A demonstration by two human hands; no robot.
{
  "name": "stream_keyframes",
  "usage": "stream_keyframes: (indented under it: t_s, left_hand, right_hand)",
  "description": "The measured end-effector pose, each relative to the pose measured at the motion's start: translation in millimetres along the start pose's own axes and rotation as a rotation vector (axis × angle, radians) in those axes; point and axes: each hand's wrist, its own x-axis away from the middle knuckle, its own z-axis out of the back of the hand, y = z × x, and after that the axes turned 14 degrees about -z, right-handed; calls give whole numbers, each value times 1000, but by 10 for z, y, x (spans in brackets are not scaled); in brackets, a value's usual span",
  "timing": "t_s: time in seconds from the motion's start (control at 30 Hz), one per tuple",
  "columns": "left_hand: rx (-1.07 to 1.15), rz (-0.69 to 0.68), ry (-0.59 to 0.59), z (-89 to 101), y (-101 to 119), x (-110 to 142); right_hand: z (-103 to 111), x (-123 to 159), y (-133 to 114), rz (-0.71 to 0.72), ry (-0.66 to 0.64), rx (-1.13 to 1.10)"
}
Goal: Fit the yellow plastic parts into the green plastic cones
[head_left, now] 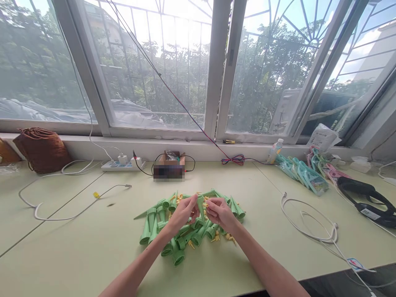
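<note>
One green cone [201, 203] was gripped by the left hand [185, 208] above the bench [93, 251]; the right hand [220, 211] pinched a yellow peg [206, 204] in its fingers, small enough, probably, to slip among the heaped cones [188, 238].

The hands [185, 208] [220, 211] partly hide the green cones [178, 256].

You have two hands [186, 207], more than twelve green cones [178, 256] and at least four yellow pieces [216, 236] at centre; one bottle [274, 152] farther right.
</note>
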Motion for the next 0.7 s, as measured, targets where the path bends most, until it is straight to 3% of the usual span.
stream_keyframes:
  t_s: [0.33,0.7]
  left_hand:
    - [20,-13,-3,26,65,14]
    - [92,-147,-22,-28,134,31]
  right_hand:
    - [9,-3,8,-9,28,41]
    - [41,-15,-6,-3,69,-35]
